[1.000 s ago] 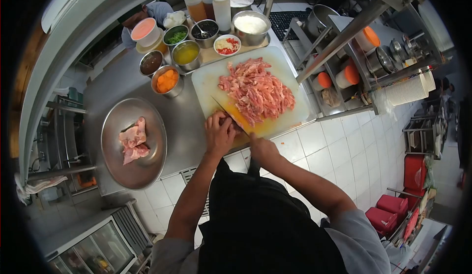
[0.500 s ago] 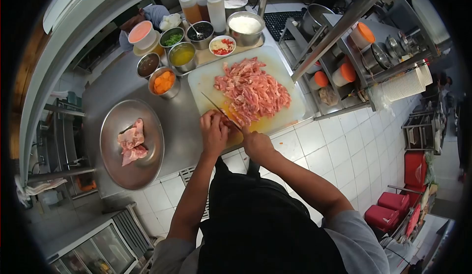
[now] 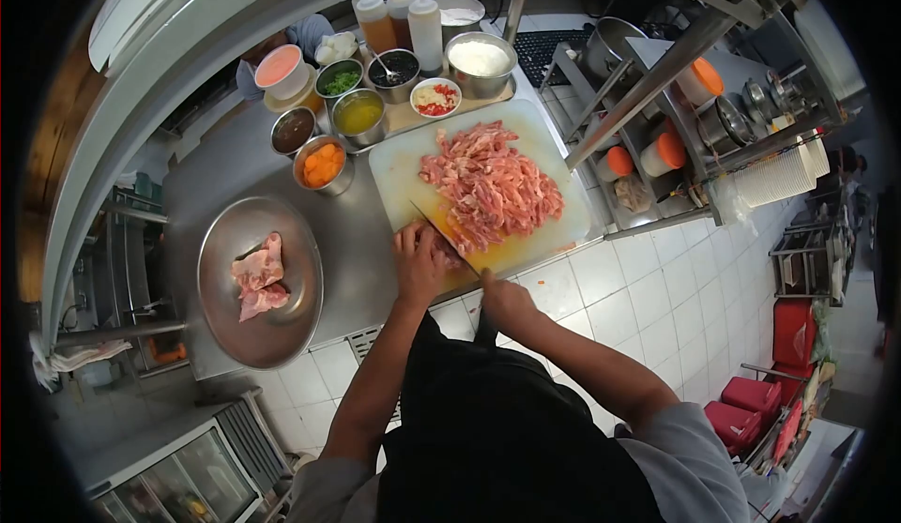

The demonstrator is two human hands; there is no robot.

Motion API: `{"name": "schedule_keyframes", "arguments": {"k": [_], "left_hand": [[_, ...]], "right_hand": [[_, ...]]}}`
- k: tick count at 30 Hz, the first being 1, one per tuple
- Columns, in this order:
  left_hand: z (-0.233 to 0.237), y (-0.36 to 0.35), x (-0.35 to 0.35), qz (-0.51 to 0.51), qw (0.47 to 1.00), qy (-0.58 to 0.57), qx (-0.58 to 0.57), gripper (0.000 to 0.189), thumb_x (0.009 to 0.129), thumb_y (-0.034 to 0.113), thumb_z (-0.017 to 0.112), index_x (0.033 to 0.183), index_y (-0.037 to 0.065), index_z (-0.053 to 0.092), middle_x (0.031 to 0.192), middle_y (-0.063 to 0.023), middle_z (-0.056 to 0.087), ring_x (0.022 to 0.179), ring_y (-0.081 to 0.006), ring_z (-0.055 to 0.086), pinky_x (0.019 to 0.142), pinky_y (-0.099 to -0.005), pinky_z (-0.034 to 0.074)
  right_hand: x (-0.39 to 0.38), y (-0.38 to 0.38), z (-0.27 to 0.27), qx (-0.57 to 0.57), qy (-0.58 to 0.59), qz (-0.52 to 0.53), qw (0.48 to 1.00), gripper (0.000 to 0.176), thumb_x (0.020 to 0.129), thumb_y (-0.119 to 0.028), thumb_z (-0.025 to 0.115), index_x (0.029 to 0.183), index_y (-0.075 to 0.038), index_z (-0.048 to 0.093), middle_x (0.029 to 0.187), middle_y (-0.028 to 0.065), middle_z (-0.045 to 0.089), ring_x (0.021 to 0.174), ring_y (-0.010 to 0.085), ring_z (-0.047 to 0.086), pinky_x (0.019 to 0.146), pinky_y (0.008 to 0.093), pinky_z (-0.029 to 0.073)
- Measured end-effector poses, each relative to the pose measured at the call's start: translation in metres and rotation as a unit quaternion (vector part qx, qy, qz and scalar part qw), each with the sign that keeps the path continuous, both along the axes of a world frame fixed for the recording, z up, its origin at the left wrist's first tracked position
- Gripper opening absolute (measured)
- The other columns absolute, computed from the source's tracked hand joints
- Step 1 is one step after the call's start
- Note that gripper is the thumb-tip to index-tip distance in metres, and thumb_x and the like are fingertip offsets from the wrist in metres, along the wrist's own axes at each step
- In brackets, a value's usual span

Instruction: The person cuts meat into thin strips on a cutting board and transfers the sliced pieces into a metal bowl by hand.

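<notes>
On the pale cutting board (image 3: pixel 396 178), my left hand (image 3: pixel 419 262) presses with curled fingers on a small piece of raw meat (image 3: pixel 449 257), mostly hidden beneath it. My right hand (image 3: pixel 510 304) is closed around the handle of a knife (image 3: pixel 445 234). Its blade slants across the board just right of my left fingers, tip pointing up and left. Beyond the blade lies a large heap of raw meat strips (image 3: pixel 496 183), with yellowish liquid around its near side. Left of the board, an oval metal tray (image 3: pixel 218 312) carries uncut raw meat (image 3: pixel 259 268).
Behind the board stand squeeze bottles (image 3: pixel 425 35), a bowl of white powder (image 3: pixel 480 57), and bowls of chopped greens (image 3: pixel 340 79), yellow liquid (image 3: pixel 358 113) and orange pieces (image 3: pixel 320 164). A metal post (image 3: pixel 648 96) and shelving rise at right. Someone's sleeve (image 3: pixel 310 30) shows behind.
My right hand has drawn the knife back toward me and slightly right. The left hand keeps its place on the meat. The whole view has shifted a little.
</notes>
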State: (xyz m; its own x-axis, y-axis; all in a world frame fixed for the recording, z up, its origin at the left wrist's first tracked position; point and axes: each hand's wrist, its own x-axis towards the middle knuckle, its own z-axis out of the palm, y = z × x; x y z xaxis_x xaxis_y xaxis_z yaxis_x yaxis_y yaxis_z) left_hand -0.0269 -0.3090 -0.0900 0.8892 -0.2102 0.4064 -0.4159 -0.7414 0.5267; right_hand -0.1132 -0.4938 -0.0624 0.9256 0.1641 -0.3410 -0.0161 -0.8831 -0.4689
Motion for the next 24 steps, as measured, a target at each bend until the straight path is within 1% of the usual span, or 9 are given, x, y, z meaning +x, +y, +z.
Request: {"name": "schedule_keyframes", "arguments": {"k": [2, 6, 7, 10, 12, 15, 17, 19, 24], "left_hand": [[0.006, 0.002, 0.000, -0.001, 1.000, 0.009, -0.014, 0.033, 0.084, 0.013, 0.063, 0.115, 0.002, 0.059, 0.123, -0.0190, 0.054, 0.117, -0.0404, 0.049, 0.101, -0.0525, 0.042], [0.000, 0.000, -0.001, -0.001, 0.999, 0.010, -0.040, 0.031, 0.082, 0.010, 0.058, 0.113, 0.001, 0.058, 0.122, -0.0206, 0.053, 0.114, -0.0418, 0.049, 0.100, -0.0524, 0.040], [0.000, 0.002, 0.002, 0.002, 0.999, 0.005, -0.038, 0.031, 0.082, 0.010, 0.058, 0.113, 0.001, 0.058, 0.122, -0.0206, 0.053, 0.114, -0.0418, 0.049, 0.100, -0.0524, 0.040], [-0.004, 0.000, 0.001, 0.023, 0.997, 0.005, -0.070, 0.031, 0.081, 0.008, 0.058, 0.112, 0.002, 0.057, 0.120, -0.0209, 0.054, 0.112, -0.0422, 0.050, 0.099, -0.0522, 0.041], [-0.006, 0.001, -0.002, 0.010, 0.999, 0.006, -0.046, 0.035, 0.086, 0.013, 0.059, 0.118, 0.000, 0.058, 0.121, -0.0200, 0.055, 0.114, -0.0414, 0.051, 0.098, -0.0530, 0.041], [-0.002, 0.001, -0.002, 0.008, 0.999, 0.021, -0.030, 0.034, 0.088, 0.012, 0.058, 0.120, 0.000, 0.058, 0.122, -0.0199, 0.054, 0.115, -0.0413, 0.051, 0.098, -0.0529, 0.041], [-0.001, -0.002, 0.000, 0.017, 0.998, 0.012, -0.051, 0.032, 0.090, 0.012, 0.058, 0.120, 0.001, 0.058, 0.121, -0.0196, 0.054, 0.115, -0.0409, 0.051, 0.098, -0.0526, 0.041], [-0.001, -0.001, -0.004, 0.027, 0.997, 0.007, -0.075, 0.030, 0.091, 0.012, 0.058, 0.119, 0.001, 0.058, 0.121, -0.0193, 0.054, 0.115, -0.0406, 0.051, 0.098, -0.0523, 0.041], [0.005, 0.010, -0.005, -0.011, 0.997, -0.023, -0.068, 0.028, 0.089, 0.012, 0.060, 0.115, 0.003, 0.061, 0.117, -0.0178, 0.055, 0.110, -0.0390, 0.052, 0.095, -0.0500, 0.042]], "right_hand": [[0.026, 0.009, -0.004, 0.004, -0.011, 0.016, 1.000, 0.031, 0.090, -0.011, 0.054, 0.117, 0.002, 0.045, 0.076, 0.0262, 0.068, 0.073, 0.0453, 0.070, 0.065, 0.0551, 0.055], [0.020, -0.009, 0.012, 0.024, -0.001, 0.024, 0.999, 0.032, 0.092, -0.012, 0.052, 0.119, 0.003, 0.046, 0.078, 0.0263, 0.069, 0.075, 0.0452, 0.070, 0.067, 0.0565, 0.054], [0.002, -0.015, 0.009, 0.028, 0.011, 0.012, 0.999, 0.036, 0.093, -0.012, 0.052, 0.124, 0.005, 0.046, 0.078, 0.0272, 0.069, 0.075, 0.0461, 0.069, 0.068, 0.0579, 0.054], [-0.045, -0.043, 0.027, -0.028, 0.049, 0.025, 0.998, 0.037, 0.095, -0.019, 0.056, 0.123, 0.002, 0.045, 0.075, 0.0256, 0.068, 0.072, 0.0432, 0.070, 0.063, 0.0556, 0.055], [-0.049, -0.048, 0.024, -0.036, 0.065, 0.032, 0.997, 0.038, 0.095, -0.019, 0.057, 0.124, 0.002, 0.045, 0.074, 0.0254, 0.068, 0.071, 0.0428, 0.070, 0.062, 0.0550, 0.055], [0.005, -0.049, 0.014, -0.002, -0.021, 0.054, 0.998, 0.030, 0.095, -0.020, 0.056, 0.114, 0.000, 0.047, 0.075, 0.0241, 0.068, 0.068, 0.0436, 0.069, 0.058, 0.0563, 0.053], [0.035, -0.049, 0.000, 0.038, -0.046, 0.069, 0.996, 0.029, 0.094, -0.020, 0.056, 0.114, 0.000, 0.048, 0.073, 0.0229, 0.068, 0.067, 0.0441, 0.068, 0.057, 0.0571, 0.053], [0.048, -0.046, -0.004, 0.010, -0.159, 0.043, 0.986, 0.028, 0.094, -0.018, 0.055, 0.114, 0.000, 0.048, 0.072, 0.0228, 0.067, 0.067, 0.0451, 0.068, 0.058, 0.0578, 0.052], [0.030, -0.019, 0.027, 0.011, -0.092, 0.023, 0.995, 0.026, 0.093, -0.015, 0.054, 0.113, 0.001, 0.049, 0.072, 0.0246, 0.068, 0.067, 0.0451, 0.068, 0.060, 0.0570, 0.054]]}}
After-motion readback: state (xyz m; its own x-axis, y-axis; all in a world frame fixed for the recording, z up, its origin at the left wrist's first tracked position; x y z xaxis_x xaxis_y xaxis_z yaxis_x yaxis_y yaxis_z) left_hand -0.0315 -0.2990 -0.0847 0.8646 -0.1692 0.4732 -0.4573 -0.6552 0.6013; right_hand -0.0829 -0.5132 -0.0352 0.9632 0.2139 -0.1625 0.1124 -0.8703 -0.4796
